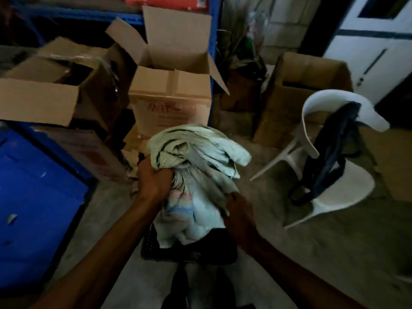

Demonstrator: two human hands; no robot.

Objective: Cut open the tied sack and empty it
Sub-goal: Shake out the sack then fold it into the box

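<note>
Left hand (153, 179) and right hand (239, 210) clutch the crumpled sack (196, 157)

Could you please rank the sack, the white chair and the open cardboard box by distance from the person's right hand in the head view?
From the right hand:
1. Sack: gripped, just to its left.
2. White chair: to the right.
3. Open cardboard box: farthest, ahead and left.
</note>
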